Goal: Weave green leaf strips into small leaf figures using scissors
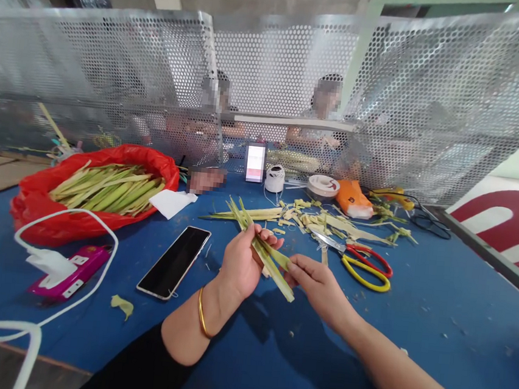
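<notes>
My left hand (243,257) is closed round a small bundle of green leaf strips (260,253), the thumb pressed on top. The strips slant from upper left to lower right above the blue table. With thumb and finger together, my right hand (313,279) pinches one strip of the bundle near its lower end. Just beyond my hands lie loose leaf strips and scraps (312,218). Scissors (365,266) with one red and one yellow handle rest to the right of my right hand, their blades pointing left.
A red plastic bag (28,209) of leaf strips stands at left, near a purple power strip (71,271) with a white cable. A black phone (174,263) lies left of my hands. Behind are a thread spool (274,179), a tape roll (323,186), and a perforated metal screen (282,56) with people beyond.
</notes>
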`<action>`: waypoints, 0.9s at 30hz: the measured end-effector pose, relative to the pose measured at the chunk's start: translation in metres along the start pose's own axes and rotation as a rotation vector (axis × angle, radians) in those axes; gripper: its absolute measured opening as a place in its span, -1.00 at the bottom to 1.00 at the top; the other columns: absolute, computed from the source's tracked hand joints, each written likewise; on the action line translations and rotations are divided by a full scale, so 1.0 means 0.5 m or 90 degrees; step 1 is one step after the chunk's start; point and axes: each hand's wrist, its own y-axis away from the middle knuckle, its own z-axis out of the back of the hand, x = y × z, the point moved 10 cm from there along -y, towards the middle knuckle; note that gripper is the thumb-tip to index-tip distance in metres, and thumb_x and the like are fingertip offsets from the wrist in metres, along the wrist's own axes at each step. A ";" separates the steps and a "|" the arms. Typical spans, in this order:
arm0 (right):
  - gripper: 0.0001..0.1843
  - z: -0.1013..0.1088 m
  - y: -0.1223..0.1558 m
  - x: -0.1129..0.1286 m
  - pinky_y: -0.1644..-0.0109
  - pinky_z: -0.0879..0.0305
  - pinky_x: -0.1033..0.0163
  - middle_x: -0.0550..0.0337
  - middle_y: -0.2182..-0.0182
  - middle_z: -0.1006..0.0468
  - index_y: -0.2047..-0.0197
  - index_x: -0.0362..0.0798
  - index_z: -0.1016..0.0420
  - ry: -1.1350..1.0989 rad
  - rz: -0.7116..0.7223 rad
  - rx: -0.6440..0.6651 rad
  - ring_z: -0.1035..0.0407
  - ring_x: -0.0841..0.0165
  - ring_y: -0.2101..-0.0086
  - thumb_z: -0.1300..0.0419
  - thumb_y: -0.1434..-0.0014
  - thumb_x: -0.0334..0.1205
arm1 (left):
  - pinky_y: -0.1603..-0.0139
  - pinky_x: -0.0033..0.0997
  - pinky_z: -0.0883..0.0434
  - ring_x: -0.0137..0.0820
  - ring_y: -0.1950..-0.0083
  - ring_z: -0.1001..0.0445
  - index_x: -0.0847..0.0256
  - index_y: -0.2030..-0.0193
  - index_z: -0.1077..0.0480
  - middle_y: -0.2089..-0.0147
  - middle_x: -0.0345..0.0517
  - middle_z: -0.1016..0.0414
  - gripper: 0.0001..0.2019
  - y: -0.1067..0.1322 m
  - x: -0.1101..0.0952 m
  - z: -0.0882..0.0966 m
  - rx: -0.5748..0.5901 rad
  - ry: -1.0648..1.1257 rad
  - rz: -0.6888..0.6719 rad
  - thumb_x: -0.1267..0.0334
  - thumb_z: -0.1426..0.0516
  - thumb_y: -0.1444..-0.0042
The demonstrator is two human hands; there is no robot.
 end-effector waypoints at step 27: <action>-0.55 -0.080 0.038 -0.042 0.36 -0.32 0.28 0.23 0.50 -0.51 0.31 -0.10 -0.43 -0.270 -0.202 0.118 -0.42 0.41 0.51 -0.24 -0.05 0.18 | 0.49 -0.54 -0.26 -0.58 0.58 -0.11 0.23 0.38 -0.30 0.56 -0.36 -0.13 -0.82 0.015 0.012 -0.016 0.051 -0.132 -0.029 0.20 -0.18 -0.13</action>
